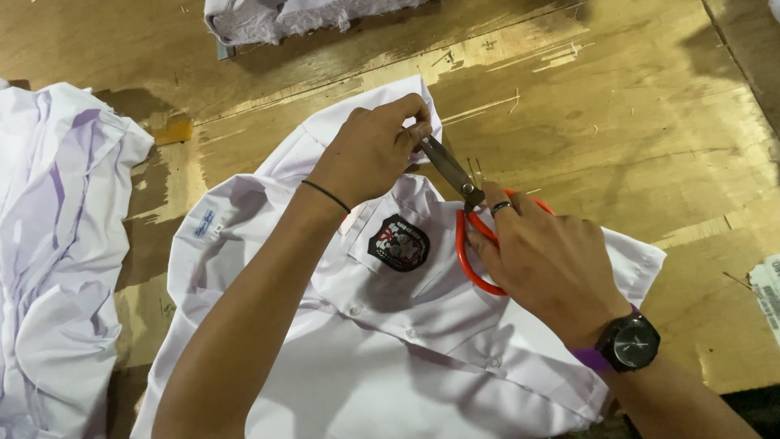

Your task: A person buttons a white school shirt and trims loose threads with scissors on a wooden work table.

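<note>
A scuffed brown plywood worktop (617,106) carries everything here. On its left edge lies a crumpled heap of white cloth (57,244), well apart from the hands, and at the top edge sits a second rumpled bundle of pale fabric (276,16). A slip of printed paper (768,297) pokes in at the right edge. Loose thread ends are scattered over the bare wood.

In the middle lies a white buttoned shirt (406,349) with a dark shield-shaped badge (399,243) on its chest pocket, spread flat with its collar toward the top. The left hand (370,150), a thin black band on its wrist, has its grip pinched shut on a fold of the shirt near the collar. The right hand (544,260), wearing a ring and a black wristwatch (630,343), has its grip closed through the loops of orange-handled steel scissors (471,207). The scissors' long axis runs diagonally, handles at lower right, blades pointing up-left to the left fingertips; whether they are parted there is hard to tell.
</note>
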